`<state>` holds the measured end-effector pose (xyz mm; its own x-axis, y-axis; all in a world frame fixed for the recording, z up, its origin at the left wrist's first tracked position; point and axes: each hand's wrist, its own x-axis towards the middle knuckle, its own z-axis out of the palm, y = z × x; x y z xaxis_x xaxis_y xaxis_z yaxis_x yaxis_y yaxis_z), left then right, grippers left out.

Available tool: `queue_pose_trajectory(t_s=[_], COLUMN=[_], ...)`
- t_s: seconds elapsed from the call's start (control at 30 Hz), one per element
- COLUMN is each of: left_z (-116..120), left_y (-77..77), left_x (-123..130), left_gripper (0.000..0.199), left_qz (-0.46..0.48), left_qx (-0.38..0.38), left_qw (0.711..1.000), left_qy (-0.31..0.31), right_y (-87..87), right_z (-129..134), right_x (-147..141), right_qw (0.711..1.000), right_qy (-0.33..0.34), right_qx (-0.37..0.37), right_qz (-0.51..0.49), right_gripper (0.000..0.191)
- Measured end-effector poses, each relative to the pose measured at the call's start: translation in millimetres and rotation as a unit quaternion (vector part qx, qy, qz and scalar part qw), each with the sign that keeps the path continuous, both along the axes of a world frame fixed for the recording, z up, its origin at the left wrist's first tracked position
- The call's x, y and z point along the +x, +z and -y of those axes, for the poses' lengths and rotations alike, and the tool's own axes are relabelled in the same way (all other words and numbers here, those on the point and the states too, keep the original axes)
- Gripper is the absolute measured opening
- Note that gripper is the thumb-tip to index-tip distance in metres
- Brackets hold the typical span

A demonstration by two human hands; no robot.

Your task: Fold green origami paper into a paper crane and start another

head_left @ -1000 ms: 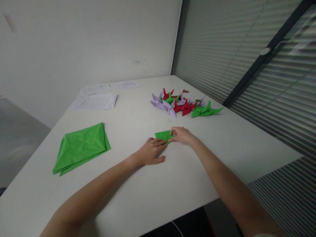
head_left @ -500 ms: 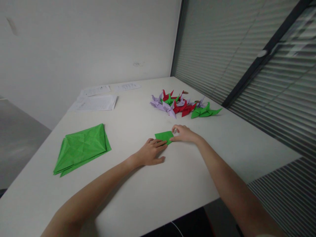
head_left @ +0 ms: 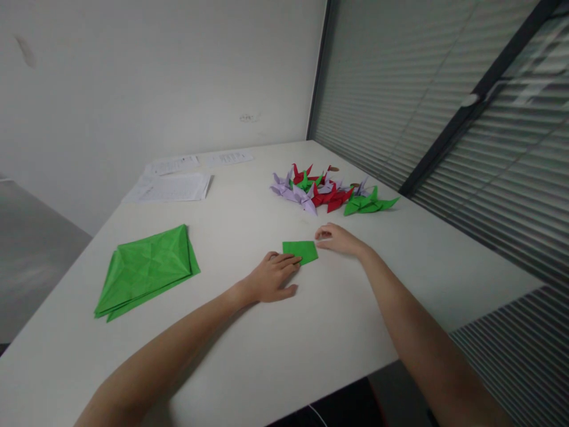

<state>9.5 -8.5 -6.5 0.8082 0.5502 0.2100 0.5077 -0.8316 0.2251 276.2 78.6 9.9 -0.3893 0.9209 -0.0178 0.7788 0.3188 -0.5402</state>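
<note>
A small folded piece of green paper [head_left: 306, 249] lies flat on the white table. My left hand [head_left: 273, 277] is laid out flat, its fingertips pressing on the paper's lower left part and hiding some of it. Just past the paper's right edge is my right hand [head_left: 340, 239], fingers bent and thumb apart, with a gap between them and nothing visible inside. Whether its thumb tip touches the paper's edge is too small to tell.
Larger green paper sheets [head_left: 149, 270] with crease marks lie stacked at the left. Several red, green and lilac origami cranes [head_left: 329, 193] sit beyond my hands. Printed papers [head_left: 173, 187] lie at the back left. A window with blinds [head_left: 444, 107] borders the table's right side.
My right hand has drawn back slightly to the right, off the green paper. More of the paper's right side shows. My left hand stays on it.
</note>
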Motion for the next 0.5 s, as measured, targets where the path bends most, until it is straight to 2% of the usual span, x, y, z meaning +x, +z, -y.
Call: queue_pose_trajectory(t_s=[0.1, 0.17, 0.27, 0.33, 0.4, 0.43, 0.5], left_z=[0.6, 0.9, 2.5, 4.6, 6.9, 7.8, 8.6], left_y=[1.0, 1.5, 2.0, 2.0, 1.7, 1.5, 0.8], left_x=[-0.2, -0.1, 0.5, 1.1, 1.7, 1.8, 2.0], left_gripper=[0.045, 0.044, 0.048, 0.053, 0.054, 0.053, 0.05], left_qz=[0.003, 0.003, 0.0, 0.001, 0.0, -0.003, -0.013], left_qx=[-0.002, 0.0, 0.01, 0.032, 0.06, 0.07, 0.075], left_qw=[1.0, 1.0, 1.0, 0.999, 0.996, 0.994, 0.993], left_qy=[-0.001, -0.002, 0.002, 0.033, 0.071, 0.085, 0.087], right_y=[-2.3, -3.2, -2.9, -2.1, -2.8, -4.2, -9.8], right_z=[5.5, 10.2, 15.0, 16.1, 16.0, 15.7, 14.5], right_x=[-15.6, -26.4, -34.2, -35.0, -36.1, -37.5, -42.1], right_qw=[0.99, 0.986, 0.986, 0.986, 0.983, 0.985, 0.993], right_qy=[0.108, 0.137, 0.141, 0.152, 0.169, 0.163, 0.102], right_qx=[0.018, 0.005, 0.002, -0.011, -0.032, -0.03, 0.018], right_qz=[-0.087, -0.095, -0.085, -0.073, -0.06, -0.056, -0.053], right_gripper=[0.019, 0.016, 0.016, 0.014, 0.022, 0.025, 0.021])
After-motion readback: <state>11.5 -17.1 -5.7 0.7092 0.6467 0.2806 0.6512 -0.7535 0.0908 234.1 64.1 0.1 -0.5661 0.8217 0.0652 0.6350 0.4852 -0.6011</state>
